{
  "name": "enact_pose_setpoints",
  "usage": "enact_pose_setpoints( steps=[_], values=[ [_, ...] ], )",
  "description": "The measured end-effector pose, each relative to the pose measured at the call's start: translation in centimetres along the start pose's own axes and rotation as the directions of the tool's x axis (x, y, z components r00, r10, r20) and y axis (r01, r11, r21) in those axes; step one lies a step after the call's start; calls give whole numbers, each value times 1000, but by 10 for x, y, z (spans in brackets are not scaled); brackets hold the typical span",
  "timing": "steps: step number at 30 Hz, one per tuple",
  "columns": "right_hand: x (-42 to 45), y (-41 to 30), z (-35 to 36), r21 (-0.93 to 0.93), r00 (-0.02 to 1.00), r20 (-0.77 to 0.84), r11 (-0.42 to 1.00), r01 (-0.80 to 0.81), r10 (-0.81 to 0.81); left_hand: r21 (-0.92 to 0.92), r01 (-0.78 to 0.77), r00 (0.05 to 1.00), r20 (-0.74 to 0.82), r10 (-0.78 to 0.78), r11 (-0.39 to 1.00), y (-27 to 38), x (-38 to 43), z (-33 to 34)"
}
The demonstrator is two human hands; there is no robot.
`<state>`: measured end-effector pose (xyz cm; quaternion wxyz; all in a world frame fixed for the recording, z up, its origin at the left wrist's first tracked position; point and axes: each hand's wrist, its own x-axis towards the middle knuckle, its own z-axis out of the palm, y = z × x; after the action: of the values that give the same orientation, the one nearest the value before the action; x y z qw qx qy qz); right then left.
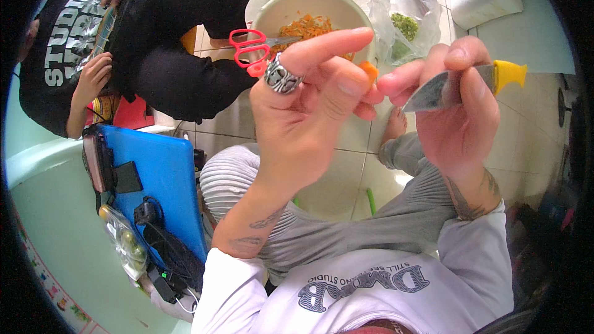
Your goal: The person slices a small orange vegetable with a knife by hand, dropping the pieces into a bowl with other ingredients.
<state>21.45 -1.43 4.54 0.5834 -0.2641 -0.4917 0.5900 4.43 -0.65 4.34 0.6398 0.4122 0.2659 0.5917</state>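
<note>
My left hand [308, 88], with a silver ring, pinches a small orange piece [369, 70], perhaps carrot, between thumb and fingers. Just right of it, my right hand [457, 102] holds a small knife [431, 93] with a yellow handle, its blade pointing down and left. Beyond my hands a large cream basin [274, 4] holds shredded orange and pale pieces [308, 27]. Scissors with red handles [250, 48] lie at the basin's left edge, partly hidden behind my left hand. A clear plastic bag [429, 14] with chopped green matter [404, 28] is right of the basin.
A person in black [185, 51] sits at the upper left. Near my left side, a blue plastic surface [153, 162] bears black cables and a dark pouch; a bag of green produce [127, 243] lies beside it. A white roll [487, 4] and other people's limbs are at the top right.
</note>
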Motion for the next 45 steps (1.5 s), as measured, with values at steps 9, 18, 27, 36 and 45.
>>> enact_pose_setpoints(
  steps=[9,18,27,36,45],
  values=[
    [-1,-8,9,-206,993,-101,978,31,-53,-113,-21,998,58,27,993,-1,-2,-3],
    [-5,-16,15,-323,972,113,917,232,-206,179,-88,991,116,68,980,6,-12,-2],
    [-10,-19,14,-314,976,120,926,209,-180,195,-214,969,166,183,957,0,-11,-8],
    [-10,-17,13,-290,960,189,923,255,-206,266,-313,942,213,261,912,0,-10,-7],
    [-14,-14,13,-238,960,176,937,255,-217,260,-365,923,229,310,894,-1,-8,-7]
  ],
)
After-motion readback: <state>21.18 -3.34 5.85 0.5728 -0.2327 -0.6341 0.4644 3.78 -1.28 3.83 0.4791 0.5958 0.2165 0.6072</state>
